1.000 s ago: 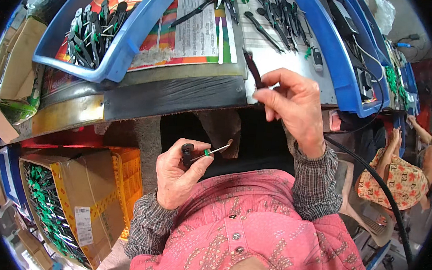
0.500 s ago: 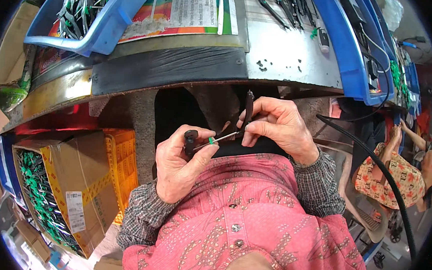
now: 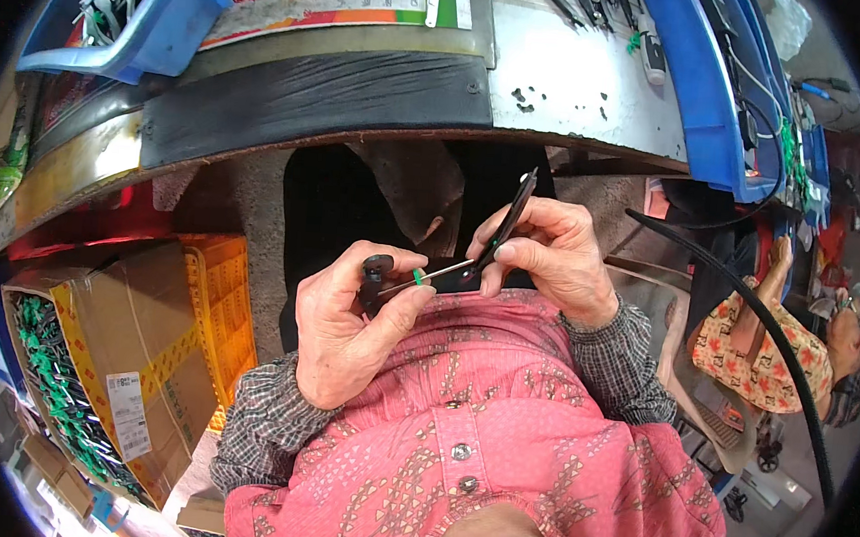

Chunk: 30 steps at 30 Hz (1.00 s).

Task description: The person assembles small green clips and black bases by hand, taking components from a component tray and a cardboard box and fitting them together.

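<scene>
Above my lap, my left hand [image 3: 351, 333] pinches a thin silver rod [image 3: 447, 271] between thumb and forefinger. A small green piece [image 3: 418, 277] sits on the rod at the fingertips, and a black rounded end piece [image 3: 376, 273] rests against the palm. My right hand [image 3: 555, 257] is closed on a slim, long black part [image 3: 515, 215], tilted with its pointed end up toward the table. The rod's far end meets this black part or lies right beside it; I cannot tell whether they are joined.
Beyond my lap runs the table edge [image 3: 310, 125]. Blue bins [image 3: 182, 37] stand at both sides, the left one holding several black and green parts. A carton [image 3: 130, 347] of similar parts and an orange crate [image 3: 218, 304] are at left. A black cable [image 3: 757, 301] hangs at right.
The view has shifted, so the table sits higher in the picture. My right hand has turned the long black part from nearly upright to leaning right. My left hand keeps its pinch.
</scene>
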### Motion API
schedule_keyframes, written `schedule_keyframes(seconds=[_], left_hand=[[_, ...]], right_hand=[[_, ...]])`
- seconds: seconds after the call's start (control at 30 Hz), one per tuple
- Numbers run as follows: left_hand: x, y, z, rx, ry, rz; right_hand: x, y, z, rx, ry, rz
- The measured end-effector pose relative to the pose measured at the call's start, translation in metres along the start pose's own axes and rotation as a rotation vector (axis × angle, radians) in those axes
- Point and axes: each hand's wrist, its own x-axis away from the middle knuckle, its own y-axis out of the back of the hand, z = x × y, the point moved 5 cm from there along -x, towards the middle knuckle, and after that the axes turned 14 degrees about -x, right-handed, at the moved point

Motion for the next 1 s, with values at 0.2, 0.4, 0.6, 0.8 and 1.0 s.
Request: schedule_keyframes(seconds=[0.2,0.4,0.6,0.8,1.0], left_hand=[[-0.004,-0.006,0.006,-0.038,0.043,0.031],[-0.008,-0.011,0.009,-0.087,-0.015,0.023],[-0.011,-0.014,0.012,-0.108,-0.009,0.029],[-0.015,-0.016,0.007,-0.19,-0.029,-0.002],[-0.018,-0.017,0.008,-0.218,-0.112,-0.077]], right_hand=[[0.001,0.012,-0.02,-0.175,0.002,0.035],[0.001,0.018,-0.031,-0.226,0.053,-0.016],[0.0,0.02,-0.035,-0.29,0.059,-0.025],[-0.002,0.021,-0.038,-0.315,0.005,0.009],[-0.004,0.02,-0.04,-0.284,0.011,0.029]])
